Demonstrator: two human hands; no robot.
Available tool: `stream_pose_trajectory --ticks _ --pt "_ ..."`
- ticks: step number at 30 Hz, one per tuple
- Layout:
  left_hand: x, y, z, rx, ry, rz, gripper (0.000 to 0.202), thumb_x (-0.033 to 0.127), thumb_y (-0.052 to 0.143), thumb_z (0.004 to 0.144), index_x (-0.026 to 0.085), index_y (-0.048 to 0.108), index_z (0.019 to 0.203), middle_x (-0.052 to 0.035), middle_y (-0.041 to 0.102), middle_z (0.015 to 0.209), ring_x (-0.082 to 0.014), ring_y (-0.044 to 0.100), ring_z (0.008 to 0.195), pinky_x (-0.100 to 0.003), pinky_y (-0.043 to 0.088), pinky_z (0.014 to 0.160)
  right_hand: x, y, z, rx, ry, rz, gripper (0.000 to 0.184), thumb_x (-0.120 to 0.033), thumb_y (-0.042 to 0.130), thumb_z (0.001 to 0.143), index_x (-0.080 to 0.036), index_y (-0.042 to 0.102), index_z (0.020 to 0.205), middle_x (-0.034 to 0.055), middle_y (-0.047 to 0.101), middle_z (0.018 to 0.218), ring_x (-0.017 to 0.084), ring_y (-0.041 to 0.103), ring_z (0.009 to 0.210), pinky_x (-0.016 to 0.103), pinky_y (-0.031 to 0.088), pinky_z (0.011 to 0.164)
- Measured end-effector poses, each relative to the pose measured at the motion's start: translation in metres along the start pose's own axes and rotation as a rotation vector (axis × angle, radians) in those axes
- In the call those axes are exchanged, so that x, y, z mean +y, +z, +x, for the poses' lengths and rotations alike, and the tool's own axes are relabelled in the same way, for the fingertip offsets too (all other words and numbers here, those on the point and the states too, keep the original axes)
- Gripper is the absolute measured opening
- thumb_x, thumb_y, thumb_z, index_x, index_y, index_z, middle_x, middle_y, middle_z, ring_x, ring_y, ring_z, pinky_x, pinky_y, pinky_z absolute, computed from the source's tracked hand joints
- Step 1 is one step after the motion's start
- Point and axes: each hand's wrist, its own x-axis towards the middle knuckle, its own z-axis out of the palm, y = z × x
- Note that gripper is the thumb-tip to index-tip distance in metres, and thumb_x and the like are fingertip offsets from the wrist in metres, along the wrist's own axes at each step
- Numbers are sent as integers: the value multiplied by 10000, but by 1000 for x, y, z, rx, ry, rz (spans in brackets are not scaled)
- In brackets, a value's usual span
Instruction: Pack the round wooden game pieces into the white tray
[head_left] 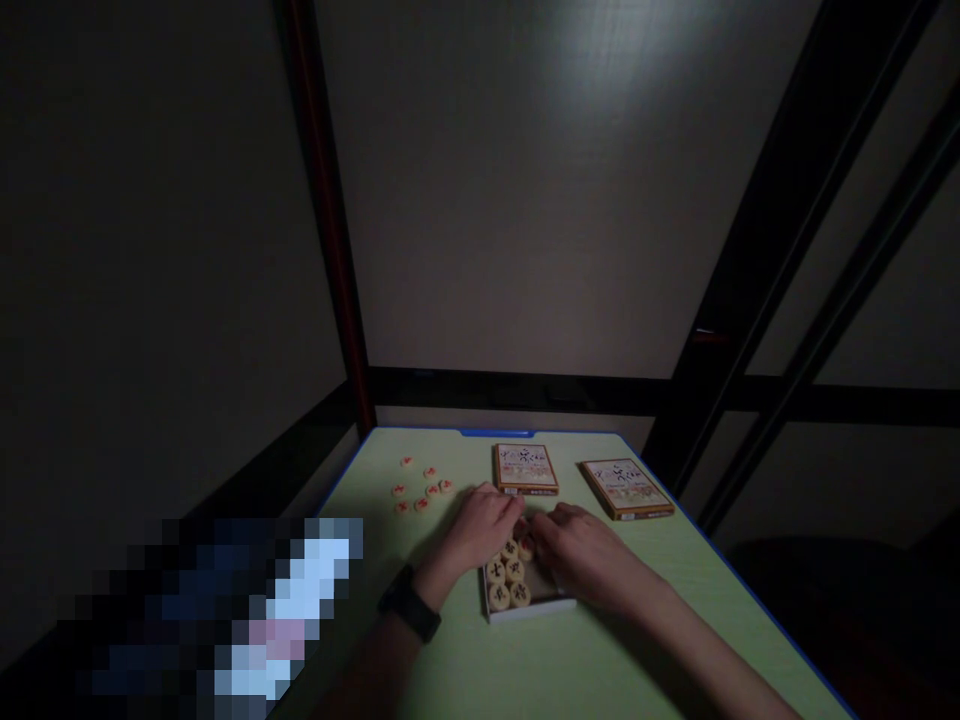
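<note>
An open shallow white box [532, 610] lies on the table in front of me. Round wooden Chinese chess pieces with black characters [514, 570] fill its left side, and a red-marked piece [526, 547] sits near my right fingers. My left hand [486, 525] is over the far left part of the box, fingers curled down; what they hold, if anything, is hidden. My right hand [574, 545] reaches over the box's far right part with its fingers bent together, their tips hidden. Both hands nearly meet at the box's far end. A dark watch [410, 604] is on my left wrist.
Several red-marked chess pieces [421, 504] lie loose on the green table [360, 590] at the left. One printed flat box [526, 468] lies behind my hands, another printed box [628, 487] at the right. Walls stand behind the table. A blurred patch covers the lower left.
</note>
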Motion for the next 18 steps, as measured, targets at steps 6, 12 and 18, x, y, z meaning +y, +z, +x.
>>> stream_pose_trajectory --ticks 6,12,18 --pt "-1 2 -1 -6 60 33 495 312 282 1020 188 743 890 -67 753 944 -211 627 960 -315 444 899 -5 0 1 -69 17 -9 280 -48 523 832 -120 636 1079 131 710 886 244 630 859 309 416 765" --pt "-1 2 0 -8 47 38 493 322 296 1018 184 741 855 -63 747 900 -206 637 909 -306 453 872 -6 3 -2 -64 29 61 343 -19 485 833 -110 638 1127 134 694 957 228 631 922 297 429 828" --pt "0 2 0 -14 50 11 490 325 291 1018 187 740 877 -63 746 906 -203 636 936 -295 454 871 -3 6 -3 -94 93 85 276 -93 465 897 -120 640 1108 139 658 994 227 636 868 306 463 775"
